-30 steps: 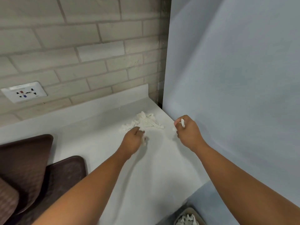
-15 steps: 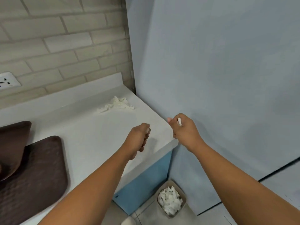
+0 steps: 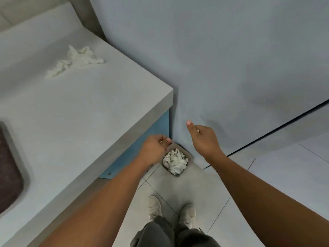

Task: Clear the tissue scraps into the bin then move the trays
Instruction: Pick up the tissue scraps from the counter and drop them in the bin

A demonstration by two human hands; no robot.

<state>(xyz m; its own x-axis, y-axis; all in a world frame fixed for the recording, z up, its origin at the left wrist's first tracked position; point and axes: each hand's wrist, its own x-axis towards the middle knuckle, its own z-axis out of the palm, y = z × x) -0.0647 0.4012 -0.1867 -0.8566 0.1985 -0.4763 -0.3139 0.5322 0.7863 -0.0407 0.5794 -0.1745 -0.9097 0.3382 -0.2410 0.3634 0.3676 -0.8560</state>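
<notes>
The left hand point(image 3: 154, 149) hangs just over the near-left rim of the bin point(image 3: 190, 158), its fingers curled tight into the palm; what it grips, if anything, I cannot tell. The right hand point(image 3: 204, 139) is just right of it and higher, close to the blue-grey wall point(image 3: 222, 59), thumb stuck out and the other fingers folded narrowly round a small white scrap point(image 3: 197, 130). The bin stands on the tiled floor point(image 3: 276, 175) in the corner between the wall and the blue cabinet front point(image 3: 156, 129), and is filled with crumpled tissue point(image 3: 175, 162). A loose heap of scraps point(image 3: 76, 59) lies on the counter point(image 3: 80, 113) near its back, well apart from both hands. A brown tray point(image 3: 8, 168) sits at the counter's left edge. 2 pale shoes point(image 3: 154, 207) show below.
</notes>
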